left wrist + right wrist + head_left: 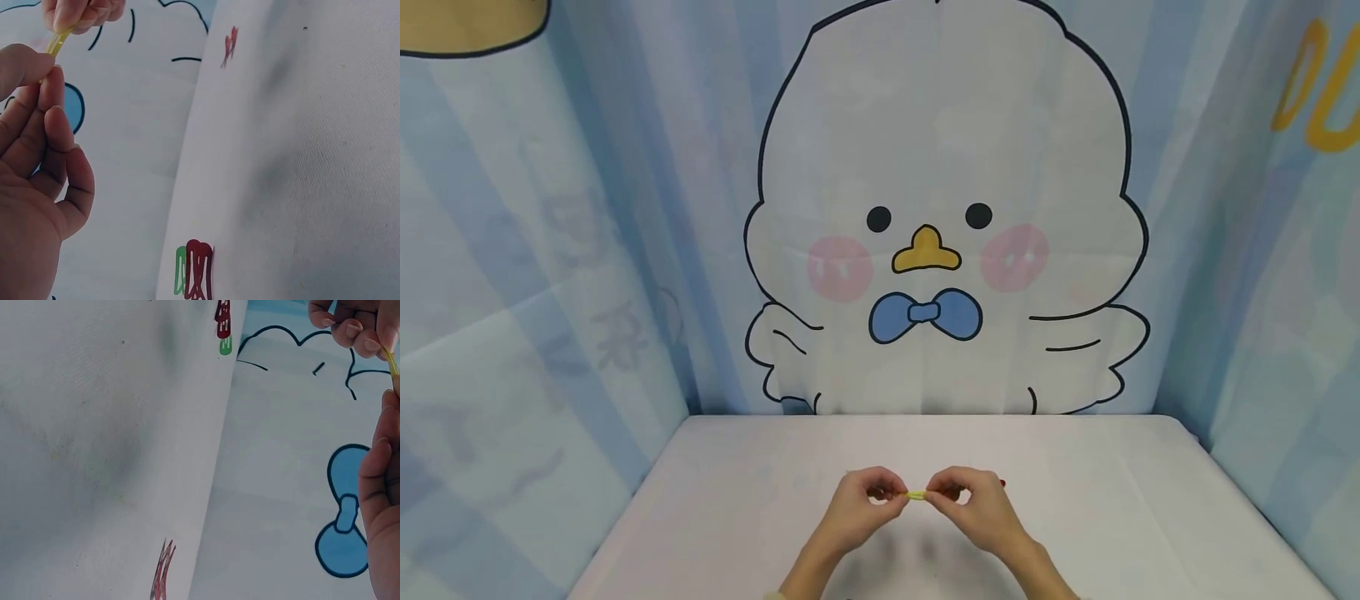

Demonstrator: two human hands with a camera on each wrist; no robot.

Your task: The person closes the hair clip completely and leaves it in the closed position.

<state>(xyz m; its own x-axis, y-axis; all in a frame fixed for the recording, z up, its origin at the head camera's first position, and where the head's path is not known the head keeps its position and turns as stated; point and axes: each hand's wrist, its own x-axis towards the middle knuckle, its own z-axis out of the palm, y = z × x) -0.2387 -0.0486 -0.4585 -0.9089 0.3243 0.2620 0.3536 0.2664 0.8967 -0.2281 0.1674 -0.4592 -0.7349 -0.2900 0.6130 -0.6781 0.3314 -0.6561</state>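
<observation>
Between my two hands is a small, slim yellow hair clip (917, 495), held above the white table. My left hand (867, 507) pinches one end with thumb and forefinger. The opposite end sits between the thumb and fingertips of my right hand (979, 508). In the left wrist view the yellow clip (57, 42) tilts between the fingertips, its ends covered by them. The right wrist view shows only a short stretch of the clip (391, 361) near the frame's edge.
Dark red hair clips (199, 269) and a green one (180, 269) lie together on the table (760, 467). Another group of reddish clips (164, 569) lies apart from them. Behind the table hangs a curtain (925, 150) with a cartoon bird.
</observation>
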